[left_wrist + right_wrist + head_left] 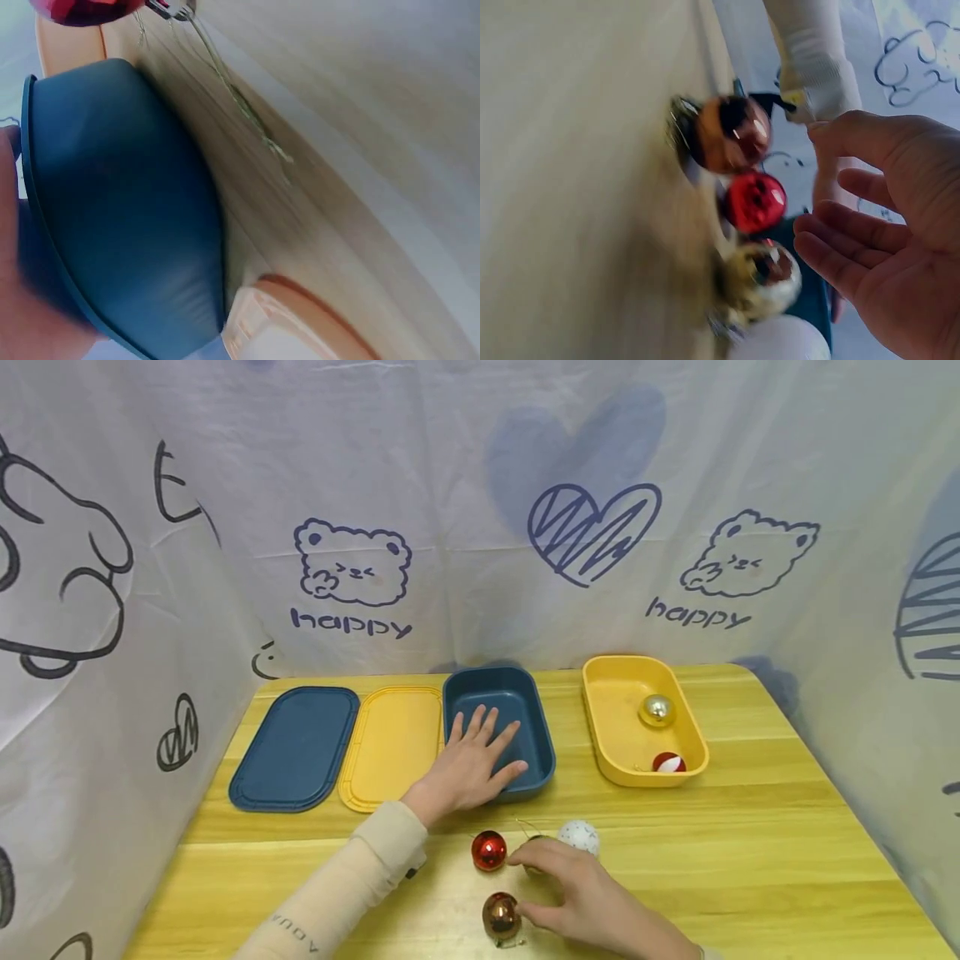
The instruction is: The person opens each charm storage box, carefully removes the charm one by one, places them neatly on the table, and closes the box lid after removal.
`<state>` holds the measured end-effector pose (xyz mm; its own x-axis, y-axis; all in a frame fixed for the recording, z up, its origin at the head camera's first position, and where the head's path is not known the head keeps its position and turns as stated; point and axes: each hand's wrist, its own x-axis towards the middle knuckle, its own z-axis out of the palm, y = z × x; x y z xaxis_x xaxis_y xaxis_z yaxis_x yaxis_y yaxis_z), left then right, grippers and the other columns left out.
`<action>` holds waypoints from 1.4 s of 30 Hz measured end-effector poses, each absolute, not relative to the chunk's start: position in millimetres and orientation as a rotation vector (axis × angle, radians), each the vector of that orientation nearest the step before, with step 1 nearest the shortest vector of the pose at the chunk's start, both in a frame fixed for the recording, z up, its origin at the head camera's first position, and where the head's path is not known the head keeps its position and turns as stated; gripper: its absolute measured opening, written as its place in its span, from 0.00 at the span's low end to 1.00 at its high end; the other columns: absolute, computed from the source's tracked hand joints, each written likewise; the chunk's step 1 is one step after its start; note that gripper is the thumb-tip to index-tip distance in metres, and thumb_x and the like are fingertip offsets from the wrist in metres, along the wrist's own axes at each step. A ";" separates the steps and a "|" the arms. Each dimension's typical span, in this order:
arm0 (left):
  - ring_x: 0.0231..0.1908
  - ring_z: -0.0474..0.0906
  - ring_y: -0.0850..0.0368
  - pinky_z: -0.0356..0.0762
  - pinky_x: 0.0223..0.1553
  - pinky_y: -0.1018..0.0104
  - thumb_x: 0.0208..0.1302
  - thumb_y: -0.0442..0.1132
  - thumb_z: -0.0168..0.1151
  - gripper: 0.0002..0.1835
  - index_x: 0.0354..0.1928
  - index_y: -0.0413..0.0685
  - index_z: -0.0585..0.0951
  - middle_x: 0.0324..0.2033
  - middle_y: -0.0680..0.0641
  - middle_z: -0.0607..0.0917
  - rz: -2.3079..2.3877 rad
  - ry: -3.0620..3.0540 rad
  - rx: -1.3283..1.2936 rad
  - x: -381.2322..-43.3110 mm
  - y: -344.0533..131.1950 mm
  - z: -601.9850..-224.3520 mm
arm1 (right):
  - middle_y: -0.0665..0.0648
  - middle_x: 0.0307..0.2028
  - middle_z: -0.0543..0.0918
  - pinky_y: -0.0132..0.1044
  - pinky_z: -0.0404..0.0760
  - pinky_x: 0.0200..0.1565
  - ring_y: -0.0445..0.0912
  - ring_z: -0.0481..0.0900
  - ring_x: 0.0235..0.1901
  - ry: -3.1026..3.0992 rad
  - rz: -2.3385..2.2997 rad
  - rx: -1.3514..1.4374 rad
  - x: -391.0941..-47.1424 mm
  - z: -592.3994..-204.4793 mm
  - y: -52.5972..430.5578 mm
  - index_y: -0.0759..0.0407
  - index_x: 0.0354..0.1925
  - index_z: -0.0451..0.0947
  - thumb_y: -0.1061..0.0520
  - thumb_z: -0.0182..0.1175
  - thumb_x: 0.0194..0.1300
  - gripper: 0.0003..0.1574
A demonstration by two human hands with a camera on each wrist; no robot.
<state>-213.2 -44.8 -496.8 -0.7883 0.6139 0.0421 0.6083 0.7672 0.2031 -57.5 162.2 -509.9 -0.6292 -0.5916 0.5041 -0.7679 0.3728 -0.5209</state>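
My left hand (468, 768), fingers spread, reaches over the near rim of the dark blue box (534, 727); whether it touches the inside I cannot tell. Near the table's front, my right hand (581, 893) hovers over several Christmas baubles with its fingers loosely bent and nothing held. Closest to its fingertips are a shiny red bauble (489, 851) and a brown bauble (502, 917). Partly hidden behind that hand is a gold bauble (761, 279), clearer in the right wrist view. Beside it lies a white speckled bauble (579, 837).
A yellow box (615, 727) at the back right holds a gold bauble (657, 711) and a red-and-white bauble (669, 763). Left of the blue box lie a yellow lid (392, 743) and a dark blue lid (296, 747). Printed cloth hangs around the wooden table (765, 827).
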 end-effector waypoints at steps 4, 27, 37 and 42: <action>0.84 0.43 0.34 0.38 0.81 0.32 0.81 0.69 0.38 0.41 0.85 0.57 0.54 0.83 0.34 0.53 0.298 2.906 1.043 -214.2 -36.6 -495.8 | 0.52 0.52 0.88 0.37 0.87 0.51 0.46 0.87 0.49 -2.420 1.095 1.131 -64.4 -503.0 174.9 0.53 0.59 0.81 0.61 0.80 0.56 0.33; 0.85 0.39 0.42 0.38 0.82 0.36 0.79 0.73 0.35 0.43 0.86 0.59 0.52 0.85 0.42 0.51 0.109 2.812 1.223 -234.1 39.3 -481.7 | 0.62 0.49 0.90 0.49 0.89 0.43 0.56 0.89 0.44 -2.662 0.938 0.497 -144.8 -477.1 281.4 0.64 0.57 0.84 0.59 0.75 0.65 0.23; 0.85 0.35 0.44 0.34 0.83 0.36 0.78 0.74 0.31 0.44 0.86 0.59 0.49 0.85 0.48 0.49 0.078 2.794 1.192 -243.5 62.0 -485.1 | 0.70 0.50 0.88 0.56 0.88 0.49 0.63 0.89 0.47 -2.673 1.015 0.261 -183.0 -479.3 315.8 0.67 0.59 0.82 0.59 0.72 0.69 0.24; 0.85 0.34 0.45 0.34 0.83 0.36 0.78 0.74 0.30 0.44 0.86 0.60 0.48 0.85 0.51 0.49 0.021 2.782 1.202 -245.4 69.3 -486.5 | 0.72 0.54 0.85 0.60 0.85 0.55 0.65 0.87 0.51 -2.701 1.015 0.134 -198.3 -483.6 325.2 0.67 0.62 0.80 0.59 0.70 0.70 0.26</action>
<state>-245.4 69.3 -486.5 -0.6800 0.7269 -0.0961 0.7253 0.6861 0.0569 -198.3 325.2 -483.6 -0.9640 0.0026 0.2657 -0.1731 0.7527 -0.6352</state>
